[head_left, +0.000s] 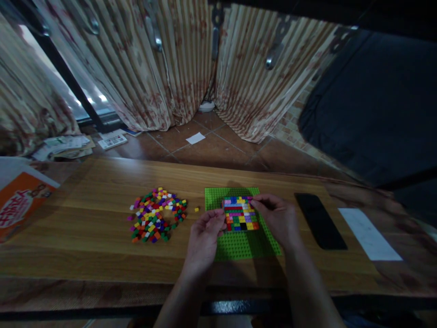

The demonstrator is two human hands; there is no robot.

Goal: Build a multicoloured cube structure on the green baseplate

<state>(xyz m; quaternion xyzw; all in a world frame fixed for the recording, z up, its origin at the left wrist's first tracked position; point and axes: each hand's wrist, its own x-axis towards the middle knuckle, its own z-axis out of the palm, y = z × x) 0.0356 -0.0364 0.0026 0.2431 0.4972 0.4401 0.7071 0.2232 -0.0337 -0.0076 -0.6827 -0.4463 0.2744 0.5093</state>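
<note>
Across the wooden table, I am viewing a green baseplate that is lying right of centre. A heap of loose bricks is spreading well to its left; of my two hands, the left is lying nearer to it. The left hand and right hand are flanking a multicoloured brick block over the baseplate. The block is showing rows running left to right, with no clearly longer axis; whether it is resting flat I cannot tell. From the left fingers it is lying directly right, and they are touching its left edge; from the right fingers it is extending left and near, and their tips are meeting at its far right corner. Whether either set is gripping, I cannot tell. One yellow brick is sitting between heap and baseplate.
</note>
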